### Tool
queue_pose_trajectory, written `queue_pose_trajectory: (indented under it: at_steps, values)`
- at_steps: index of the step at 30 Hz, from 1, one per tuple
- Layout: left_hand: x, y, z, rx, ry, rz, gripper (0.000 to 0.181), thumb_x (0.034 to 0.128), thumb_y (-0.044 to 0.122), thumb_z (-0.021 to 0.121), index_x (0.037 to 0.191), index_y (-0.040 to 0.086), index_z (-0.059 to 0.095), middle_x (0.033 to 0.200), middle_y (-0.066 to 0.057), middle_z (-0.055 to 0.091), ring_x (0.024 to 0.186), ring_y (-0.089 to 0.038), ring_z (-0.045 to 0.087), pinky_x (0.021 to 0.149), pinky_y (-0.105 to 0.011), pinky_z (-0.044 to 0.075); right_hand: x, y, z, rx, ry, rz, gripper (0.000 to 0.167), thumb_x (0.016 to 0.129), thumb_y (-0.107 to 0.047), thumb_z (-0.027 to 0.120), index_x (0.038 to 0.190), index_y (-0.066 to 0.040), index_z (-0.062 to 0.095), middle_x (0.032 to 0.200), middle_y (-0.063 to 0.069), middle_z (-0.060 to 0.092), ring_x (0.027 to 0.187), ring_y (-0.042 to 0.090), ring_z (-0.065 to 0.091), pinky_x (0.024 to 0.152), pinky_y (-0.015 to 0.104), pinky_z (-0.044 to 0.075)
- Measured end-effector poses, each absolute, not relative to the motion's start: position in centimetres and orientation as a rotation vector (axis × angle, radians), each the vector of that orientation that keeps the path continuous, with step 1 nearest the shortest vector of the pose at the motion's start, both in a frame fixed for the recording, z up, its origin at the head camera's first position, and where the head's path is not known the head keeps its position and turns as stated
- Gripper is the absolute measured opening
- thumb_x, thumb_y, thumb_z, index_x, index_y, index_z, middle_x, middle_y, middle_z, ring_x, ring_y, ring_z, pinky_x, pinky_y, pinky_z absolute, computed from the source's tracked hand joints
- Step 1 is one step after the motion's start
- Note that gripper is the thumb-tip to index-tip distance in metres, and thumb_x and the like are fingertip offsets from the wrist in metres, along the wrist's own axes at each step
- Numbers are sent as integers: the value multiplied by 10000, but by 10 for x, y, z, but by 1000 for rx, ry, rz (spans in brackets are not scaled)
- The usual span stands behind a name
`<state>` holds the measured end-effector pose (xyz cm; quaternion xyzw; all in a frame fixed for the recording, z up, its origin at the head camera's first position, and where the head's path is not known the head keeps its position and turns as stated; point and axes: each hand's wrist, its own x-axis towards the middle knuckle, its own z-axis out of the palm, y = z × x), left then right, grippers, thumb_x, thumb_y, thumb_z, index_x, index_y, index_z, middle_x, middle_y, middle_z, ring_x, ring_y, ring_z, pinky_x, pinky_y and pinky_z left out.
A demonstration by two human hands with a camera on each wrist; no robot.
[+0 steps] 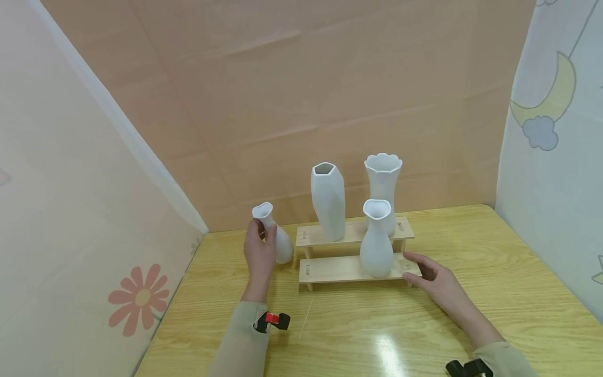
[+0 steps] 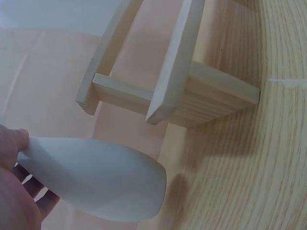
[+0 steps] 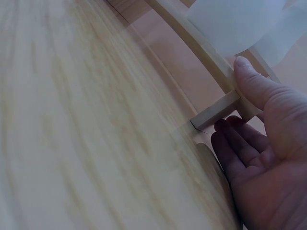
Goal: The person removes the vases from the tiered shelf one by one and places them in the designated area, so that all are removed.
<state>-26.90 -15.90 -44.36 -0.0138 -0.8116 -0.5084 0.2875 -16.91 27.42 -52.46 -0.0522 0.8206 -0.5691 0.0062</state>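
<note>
My left hand holds a small white vase by its neck, left of a two-tier wooden stand. The vase tilts, its mouth leaning left. In the left wrist view, the vase's base appears slightly off the table. At the stand's right end, my right hand grips the lower board, with the thumb against its edge and the other fingers curled beside the end. A white vase with a wavy mouth stands upright on the lower tier, near the right hand.
On the upper tier stand a faceted white vase at left and a scalloped-rim white vase at right. The stand sits on a wood-grain table. A brown backdrop rises behind, with pale patterned sheets at both sides.
</note>
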Motion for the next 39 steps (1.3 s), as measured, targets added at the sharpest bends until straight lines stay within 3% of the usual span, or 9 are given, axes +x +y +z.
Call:
queue_pose_trajectory:
  at_steps: [19, 32, 39]
  values:
    - [-276, -158, -457, -32, -2215, -1334, 273, 1091, 168, 730, 1307, 18, 656, 1249, -183, 728, 1216, -367, 692, 1067, -559, 568, -168, 272, -526, -165, 2589, -1749, 715, 1069, -429, 750, 1668, -136, 491, 1734, 187, 397, 1591, 507, 319, 965, 43, 408]
    - [-279, -156, -457, -63, -2245, -1348, 322, 1089, 150, 726, 1366, 11, 640, 1297, -201, 717, 1265, -390, 676, 1091, -575, 553, -167, 272, -525, -156, 2585, -1758, 722, 1067, -420, 755, 1676, -144, 482, 1726, 176, 412, 1541, 436, 429, 955, 113, 488]
    - [-274, -155, -458, -43, -2235, -1388, 490, 1078, 174, 744, 1502, 5, 568, 1476, -209, 623, 1409, -390, 573, 1150, -575, 500, -168, 273, -525, -147, 2577, -1754, 735, 1061, -428, 761, 1680, -152, 476, 1737, 179, 392, 1567, 474, 380, 954, 89, 464]
